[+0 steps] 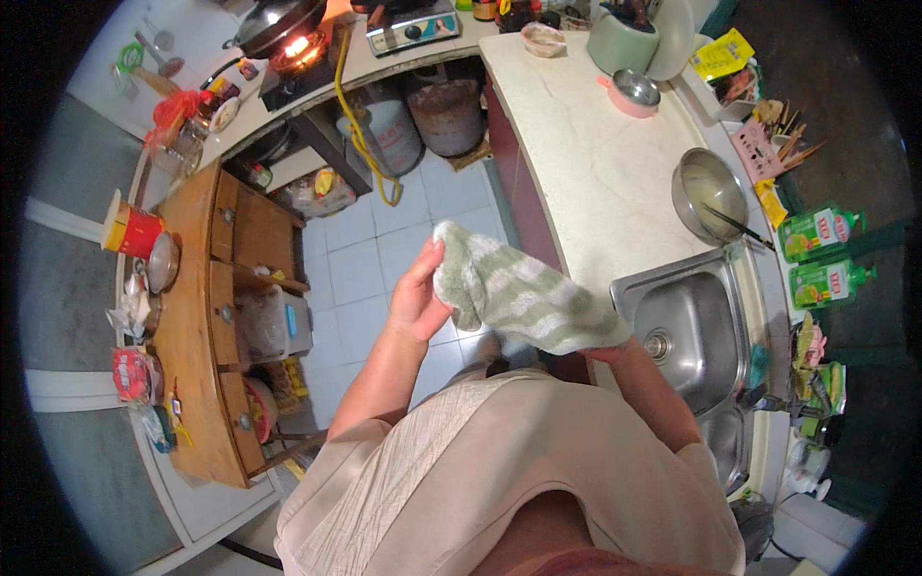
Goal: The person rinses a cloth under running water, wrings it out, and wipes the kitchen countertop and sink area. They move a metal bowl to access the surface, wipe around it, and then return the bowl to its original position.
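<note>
A green-and-white striped towel (529, 288) is stretched in the air before my body, above the floor and beside the counter edge. My left hand (418, 295) grips its left end, the thumb up along the fabric. At the towel's right end is my right hand (609, 353), whose fingers are mostly hidden beneath the cloth. A steel sink (681, 317) lies just right of that hand. Behind the sink, a metal bowl (709, 191) on the counter holds pale liquid or batter and dark chopsticks (735, 225).
A gas burner (297, 54) burns with a visible flame under a covered wok (277, 27). A yellow hose (353, 122) hangs near a gas cylinder (389, 133). To the left stands a wooden cabinet (194, 317). Green soap bottles (817, 234) line the ledge behind the sink.
</note>
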`<state>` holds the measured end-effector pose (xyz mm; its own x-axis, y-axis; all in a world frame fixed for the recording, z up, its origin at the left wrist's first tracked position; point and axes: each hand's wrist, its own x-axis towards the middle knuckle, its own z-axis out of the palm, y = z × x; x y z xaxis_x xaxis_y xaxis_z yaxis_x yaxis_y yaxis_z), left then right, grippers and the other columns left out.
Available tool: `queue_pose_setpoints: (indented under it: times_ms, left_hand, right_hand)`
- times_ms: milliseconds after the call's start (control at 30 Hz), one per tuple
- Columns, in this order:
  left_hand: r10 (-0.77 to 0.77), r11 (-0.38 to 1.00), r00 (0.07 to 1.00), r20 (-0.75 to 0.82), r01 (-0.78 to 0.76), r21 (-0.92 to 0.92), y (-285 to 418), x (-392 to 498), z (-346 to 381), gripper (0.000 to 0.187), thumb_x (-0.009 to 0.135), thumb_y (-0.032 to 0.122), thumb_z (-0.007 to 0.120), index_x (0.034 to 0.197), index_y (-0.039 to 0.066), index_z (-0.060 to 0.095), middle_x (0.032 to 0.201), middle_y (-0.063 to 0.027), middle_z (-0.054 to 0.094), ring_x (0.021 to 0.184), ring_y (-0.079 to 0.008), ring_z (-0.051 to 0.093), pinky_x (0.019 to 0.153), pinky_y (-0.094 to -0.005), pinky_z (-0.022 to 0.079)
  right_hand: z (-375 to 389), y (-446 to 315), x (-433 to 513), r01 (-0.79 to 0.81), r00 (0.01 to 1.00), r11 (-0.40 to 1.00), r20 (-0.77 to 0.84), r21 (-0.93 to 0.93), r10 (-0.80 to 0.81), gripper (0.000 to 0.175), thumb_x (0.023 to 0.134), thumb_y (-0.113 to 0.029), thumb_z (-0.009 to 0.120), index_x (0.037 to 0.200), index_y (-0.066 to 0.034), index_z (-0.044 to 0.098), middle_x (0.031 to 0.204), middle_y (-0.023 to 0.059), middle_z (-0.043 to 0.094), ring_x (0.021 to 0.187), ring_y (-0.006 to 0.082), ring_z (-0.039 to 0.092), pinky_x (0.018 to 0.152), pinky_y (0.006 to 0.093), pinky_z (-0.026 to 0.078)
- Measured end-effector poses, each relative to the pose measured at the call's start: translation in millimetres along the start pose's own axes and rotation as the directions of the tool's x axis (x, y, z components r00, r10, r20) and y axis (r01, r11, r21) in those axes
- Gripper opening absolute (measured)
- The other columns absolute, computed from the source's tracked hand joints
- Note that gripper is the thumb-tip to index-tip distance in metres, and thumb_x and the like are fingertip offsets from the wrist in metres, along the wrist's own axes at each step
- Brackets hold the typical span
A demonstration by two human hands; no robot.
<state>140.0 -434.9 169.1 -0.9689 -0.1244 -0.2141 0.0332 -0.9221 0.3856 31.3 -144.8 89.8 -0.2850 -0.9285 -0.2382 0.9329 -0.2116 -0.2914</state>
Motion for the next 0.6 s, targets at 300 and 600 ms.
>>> queue_pose_setpoints:
  times_ms: [300, 600]
  left_hand:
    - [-0.004, 0.985, 0.990, 0.141, 0.028, -0.173, 2, 5, 8, 0.033, 0.094, 0.020, 0.051, 0.124, 0.005, 0.054, 0.126, -0.0118, 0.058, 0.120, -0.0285, 0.053, 0.105, -0.0468, 0.039]
    - [0.067, 0.998, 0.998, 0.006, -0.067, -0.018, 2, 16, 2, 0.039, 0.093, 0.023, 0.053, 0.125, 0.002, 0.052, 0.126, -0.0133, 0.058, 0.118, -0.0293, 0.054, 0.103, -0.0463, 0.041]
  right_hand:
    - [13, -5, 12, 0.144, 0.914, 0.332, -0.003, -0.932, -0.406, 0.048, 0.095, -0.029, 0.050, 0.134, -0.0011, 0.044, 0.136, 0.0145, 0.048, 0.122, 0.0266, 0.049, 0.105, 0.0456, 0.039]
    - [42, -13, -3, 0.155, 0.902, 0.410, -0.041, -0.899, -0.430, 0.049, 0.099, -0.034, 0.041, 0.136, -0.0015, 0.043, 0.136, 0.0140, 0.049, 0.125, 0.0271, 0.046, 0.110, 0.0425, 0.032]
